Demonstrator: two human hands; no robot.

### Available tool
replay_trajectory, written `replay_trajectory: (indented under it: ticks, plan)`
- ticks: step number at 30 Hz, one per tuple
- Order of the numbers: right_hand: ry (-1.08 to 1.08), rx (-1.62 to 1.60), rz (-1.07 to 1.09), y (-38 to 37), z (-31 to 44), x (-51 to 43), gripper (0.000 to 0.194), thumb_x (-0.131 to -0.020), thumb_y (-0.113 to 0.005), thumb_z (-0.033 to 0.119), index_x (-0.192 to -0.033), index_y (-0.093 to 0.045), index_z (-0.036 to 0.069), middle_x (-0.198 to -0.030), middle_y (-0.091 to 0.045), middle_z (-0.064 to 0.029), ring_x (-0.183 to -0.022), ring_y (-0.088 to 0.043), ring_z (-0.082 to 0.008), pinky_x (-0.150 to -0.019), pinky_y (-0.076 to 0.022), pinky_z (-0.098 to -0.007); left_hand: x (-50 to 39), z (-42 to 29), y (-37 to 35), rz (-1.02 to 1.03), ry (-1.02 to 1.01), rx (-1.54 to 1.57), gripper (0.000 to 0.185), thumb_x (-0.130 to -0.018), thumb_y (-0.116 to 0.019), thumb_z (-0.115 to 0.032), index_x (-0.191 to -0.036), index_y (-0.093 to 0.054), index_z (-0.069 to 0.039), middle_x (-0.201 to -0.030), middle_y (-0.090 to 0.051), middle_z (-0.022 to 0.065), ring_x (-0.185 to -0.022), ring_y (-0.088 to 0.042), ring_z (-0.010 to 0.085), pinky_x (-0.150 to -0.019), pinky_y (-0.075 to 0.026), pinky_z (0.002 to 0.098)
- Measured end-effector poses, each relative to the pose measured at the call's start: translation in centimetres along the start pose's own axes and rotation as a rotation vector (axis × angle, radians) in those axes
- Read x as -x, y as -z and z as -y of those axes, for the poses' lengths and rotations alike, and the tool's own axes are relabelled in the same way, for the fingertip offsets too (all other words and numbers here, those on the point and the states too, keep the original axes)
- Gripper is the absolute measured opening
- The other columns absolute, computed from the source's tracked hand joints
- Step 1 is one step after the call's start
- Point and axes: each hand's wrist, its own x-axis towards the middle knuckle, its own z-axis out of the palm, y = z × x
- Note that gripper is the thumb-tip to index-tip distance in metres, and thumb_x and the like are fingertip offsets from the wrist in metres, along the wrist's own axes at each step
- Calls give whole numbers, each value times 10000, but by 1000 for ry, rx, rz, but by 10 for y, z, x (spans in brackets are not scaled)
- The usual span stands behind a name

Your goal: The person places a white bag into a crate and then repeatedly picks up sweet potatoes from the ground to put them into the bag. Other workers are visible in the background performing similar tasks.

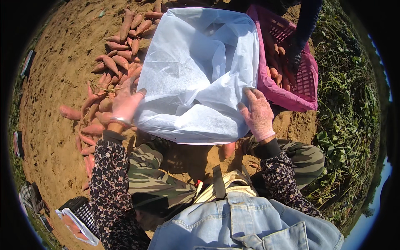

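Observation:
A crate lined with white fabric [175,65] stands in front of me, the cloth draped over its rim and crumpled inside. My left hand [126,100], in a pinkish glove, is at the crate's left side with its fingers apart, over the sweet potatoes [120,61]. On the right side, my gloved right hand [257,112] rests on the cloth near the rim, fingers spread; whether it pinches the fabric I cannot tell. Against the crate's right side is a pink-lined crate [307,84] partly filled with sweet potatoes, and another person's dark-gloved hand [293,59] reaches into it.
Sweet potatoes lie heaped on the sandy soil [53,93] along the left. Green vines [343,115] cover the ground at right. A black crate with a white liner [79,218] holds sweet potatoes at lower left. One sweet potato [229,149] lies between my legs.

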Motion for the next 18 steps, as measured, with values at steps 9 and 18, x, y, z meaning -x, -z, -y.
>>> replay_trajectory:
  ticks: [9, 18]
  plan:
    - [190, -11, 309, 32, 51, -127, 380, -786, -661, 189, -1156, -601, 124, -975, -628, -107, -851, -632, -278, -752, -503, -357, -50, 17, -42, 26, -22, -157, 730, -814, -521, -289, -1445, -230, -65, -1072, -618, 281, -948, -612, 437, -870, -468, 468]
    - [-193, 1, 778, -276, 63, -211, 518, -798, -559, 214, -1273, -466, 27, -1250, -532, -228, -1186, -510, -324, -947, -449, -382, -37, 2, -44, 74, 4, 160, 601, -810, -554, -248, -1351, -367, -66, -986, -608, 279, -891, -588, 453, -801, -460, 499]
